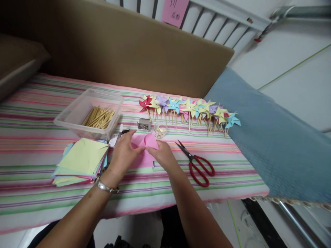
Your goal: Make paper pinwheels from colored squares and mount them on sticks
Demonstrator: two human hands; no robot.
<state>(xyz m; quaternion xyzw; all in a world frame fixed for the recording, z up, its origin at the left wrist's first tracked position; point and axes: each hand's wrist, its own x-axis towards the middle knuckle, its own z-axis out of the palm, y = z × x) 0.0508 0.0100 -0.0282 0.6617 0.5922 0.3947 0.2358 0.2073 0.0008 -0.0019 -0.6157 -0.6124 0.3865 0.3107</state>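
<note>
Left hand (125, 152) and right hand (163, 154) near together, both pinching pink paper (141, 160) | Paper: over tabletop (144, 193), clear cup (160, 130) at its 1 o'clock | Risk: curled corner (152, 140) may crease if pressed unevenly; cup may tip if knocked

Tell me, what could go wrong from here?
The pink paper, bent over between the left hand and right hand, might crease or tear. The scissors lie uncovered to the right; a careless reach could nick skin. The loose paper stack beside the left hand might slide if bumped.
</note>
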